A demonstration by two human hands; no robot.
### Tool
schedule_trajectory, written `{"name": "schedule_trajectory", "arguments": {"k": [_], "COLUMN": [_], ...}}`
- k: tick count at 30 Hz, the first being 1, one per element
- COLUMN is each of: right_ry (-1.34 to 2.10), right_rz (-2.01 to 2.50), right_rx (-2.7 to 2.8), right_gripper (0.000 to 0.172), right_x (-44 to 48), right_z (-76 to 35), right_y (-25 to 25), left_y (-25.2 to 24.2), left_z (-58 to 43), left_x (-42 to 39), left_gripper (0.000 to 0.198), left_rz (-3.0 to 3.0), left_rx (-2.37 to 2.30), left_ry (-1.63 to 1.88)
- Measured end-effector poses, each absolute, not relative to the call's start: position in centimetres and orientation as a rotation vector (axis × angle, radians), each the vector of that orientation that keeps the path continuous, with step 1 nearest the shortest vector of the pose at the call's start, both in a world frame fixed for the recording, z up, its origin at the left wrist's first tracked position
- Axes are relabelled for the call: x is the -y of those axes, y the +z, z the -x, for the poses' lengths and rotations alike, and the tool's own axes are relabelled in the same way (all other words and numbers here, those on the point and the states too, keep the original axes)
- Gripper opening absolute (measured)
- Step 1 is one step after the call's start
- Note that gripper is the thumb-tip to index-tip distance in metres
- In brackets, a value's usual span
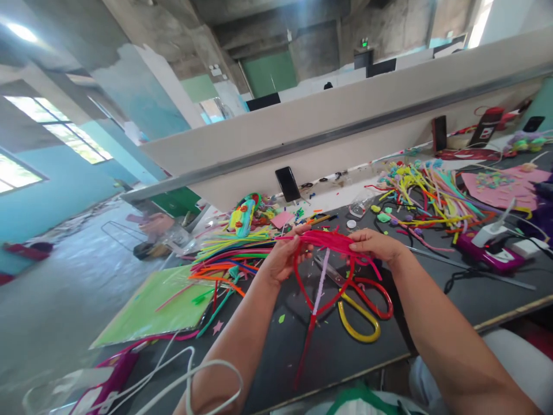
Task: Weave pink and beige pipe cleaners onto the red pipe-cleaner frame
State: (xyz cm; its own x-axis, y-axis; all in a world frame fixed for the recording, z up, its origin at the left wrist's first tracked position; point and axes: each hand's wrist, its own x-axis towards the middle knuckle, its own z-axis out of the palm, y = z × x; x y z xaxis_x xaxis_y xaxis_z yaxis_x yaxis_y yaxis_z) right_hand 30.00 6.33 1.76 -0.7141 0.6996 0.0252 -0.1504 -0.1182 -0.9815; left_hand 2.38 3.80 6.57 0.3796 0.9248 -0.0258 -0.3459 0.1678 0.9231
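1. The left hand and right hand each pinch an end of the red and pink pipe cleaners, held above the middle of the bench, near its front edge.
2. The dangling stem could snag the scissors lying below, and the loop may spring open if either pinch slackens.
3. The fingertips are buried in fuzz, so how the strands twist together is unclear.

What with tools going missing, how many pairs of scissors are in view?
1. The scissors, with one red and one yellow handle, lie on the dark table just below the left hand and right hand holding red pipe cleaners. Others may be hidden under the heaps.
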Motion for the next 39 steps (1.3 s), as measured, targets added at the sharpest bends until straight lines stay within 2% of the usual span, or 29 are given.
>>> {"name": "schedule_trajectory", "arguments": {"k": [3, 9, 21, 25, 32, 37, 39], "right_ry": [1.911, 1.924, 1.929, 1.662, 1.187, 0.654, 0.545], "right_rz": [0.614, 0.622, 0.725, 0.852, 1.114, 1.049, 1.036], "right_rx": [1.494, 1.557, 1.583, 1.603, 1.795, 2.019, 2.071], "right_gripper": [0.038, 0.035, 0.041, 0.037, 0.021, 0.009, 0.007], "right_x": [-6.1, -5.6, -5.3, -5.8, -6.5, -7.0, -7.2], "right_z": [-29.6, -28.0, -25.8, -25.9, -25.4, -24.7, -24.5], "right_y": [1.9, 2.3, 1.7, 1.4, 1.0, -0.2, -0.7], "left_y": [5.2, 0.1, 0.1, 0.6, 1.3, 0.6, 0.5], "left_z": [-1.6, -3.6, -6.3, -5.5, -3.3, -3.2, -3.3], "left_x": [-3.2, -2.8, -0.7, -0.9, -2.4, -2.7, -2.6], "left_gripper": [0.06, 0.024, 0.026, 0.026, 0.026, 0.026, 0.025], "left_rz": [-0.894, -0.812, -0.918, -0.933, -0.862, -0.892, -0.906], "left_rx": [-0.56, -0.633, -0.839, -0.902, -0.932, -0.952, -0.955], "left_ry": [1.027, 1.116, 1.236, 1.276, 1.469, 1.498, 1.502]}}
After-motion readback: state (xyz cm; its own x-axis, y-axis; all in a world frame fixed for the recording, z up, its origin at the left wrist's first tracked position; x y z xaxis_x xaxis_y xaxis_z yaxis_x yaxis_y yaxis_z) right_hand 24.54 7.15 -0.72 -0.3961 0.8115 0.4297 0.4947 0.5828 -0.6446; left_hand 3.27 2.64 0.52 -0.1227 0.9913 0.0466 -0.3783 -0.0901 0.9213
